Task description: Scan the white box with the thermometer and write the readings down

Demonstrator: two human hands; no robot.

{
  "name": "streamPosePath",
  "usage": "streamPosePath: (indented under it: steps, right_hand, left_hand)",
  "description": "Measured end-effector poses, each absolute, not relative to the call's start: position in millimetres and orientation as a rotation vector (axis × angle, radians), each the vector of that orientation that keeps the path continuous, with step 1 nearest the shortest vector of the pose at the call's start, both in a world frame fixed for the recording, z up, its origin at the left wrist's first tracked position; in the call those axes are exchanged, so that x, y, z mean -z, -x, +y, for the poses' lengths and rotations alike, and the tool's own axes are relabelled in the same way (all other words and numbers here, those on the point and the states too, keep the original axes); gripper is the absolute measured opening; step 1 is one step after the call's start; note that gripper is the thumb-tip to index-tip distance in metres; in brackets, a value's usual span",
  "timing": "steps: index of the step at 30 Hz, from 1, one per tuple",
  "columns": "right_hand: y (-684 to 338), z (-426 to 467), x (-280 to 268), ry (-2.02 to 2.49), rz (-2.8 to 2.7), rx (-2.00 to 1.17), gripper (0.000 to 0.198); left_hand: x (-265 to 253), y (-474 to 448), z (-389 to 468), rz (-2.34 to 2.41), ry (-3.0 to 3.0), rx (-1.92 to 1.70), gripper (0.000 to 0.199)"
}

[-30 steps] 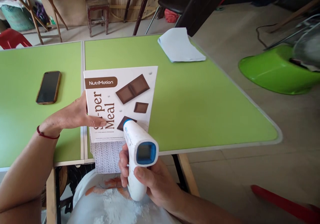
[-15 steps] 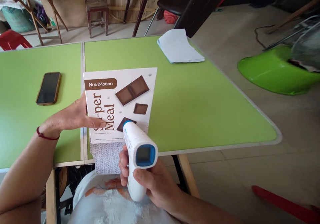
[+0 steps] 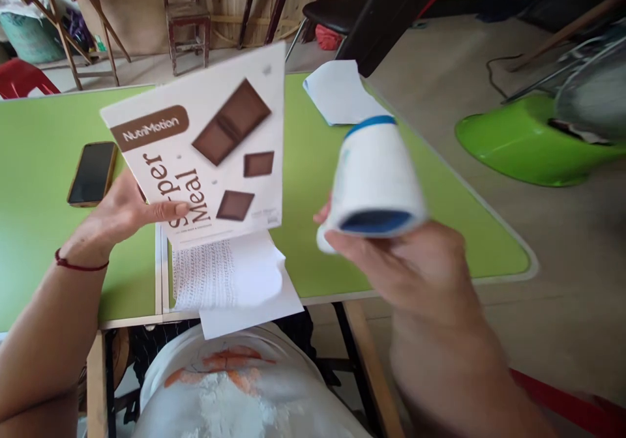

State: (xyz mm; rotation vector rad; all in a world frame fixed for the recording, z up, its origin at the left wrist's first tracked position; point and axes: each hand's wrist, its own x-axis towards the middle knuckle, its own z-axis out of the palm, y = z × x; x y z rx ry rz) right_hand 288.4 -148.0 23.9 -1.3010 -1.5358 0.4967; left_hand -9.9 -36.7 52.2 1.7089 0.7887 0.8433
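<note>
Left hand [image 3: 120, 213]: Your thumb presses the front of a white pack [image 3: 222, 122], the other fingers largely hidden behind it, pinching its left side; a dark red cord [image 3: 81, 263] circles your wrist.
Pack: Held tilted above the green worktop [image 3: 315, 268], its printed face toward you, showing "NutriMotion," "Meal" and pieces of chocolate.
Right hand [image 3: 420, 262]: Your fingers are wrapped around a white thermometer [image 3: 376, 171], blurred; a fingertip shows past its left side, the rest mostly out of sight.
Thermometer: Raised over the worktop to the right of the pack, the two apart, blue ring facing away and blue-framed end toward you.
Sheets [image 3: 244, 285]: Paper, partly covered in handwriting, lies below the pack and juts over the near edge; whether they touch the pack, you cannot tell.
Phone [image 3: 92, 174]: Flat, dark screen up, just beyond your left hand.
White paper [image 3: 337, 92]: On the worktop's far side, beyond the thermometer.
Chair [image 3: 188, 13]: Wooden, in the background.
</note>
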Motion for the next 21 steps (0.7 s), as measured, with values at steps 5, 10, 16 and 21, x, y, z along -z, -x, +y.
streamPosePath:
  steps: [5, 10, 16, 21]
  right_hand:
    - [-321, -68, 6, 1.414, -1.865, -0.261, 0.045]
    - [-322, -34, 34, 1.452, -2.089, -0.238, 0.036]
    - [-316, -20, 49, 1.502, -2.087, -0.351, 0.038]
    - [-316, -24, 44, 1.315, -2.088, -0.166, 0.024]
  left_hand:
    - [-35, 17, -25, 1.010, -1.903, -1.203, 0.062]
    - [-21, 22, -18, 1.227, -2.243, -1.160, 0.069]
    - [-15, 18, -14, 1.228, -2.206, -1.092, 0.063]
    - [-5, 16, -7, 1.102, -2.151, -1.040, 0.059]
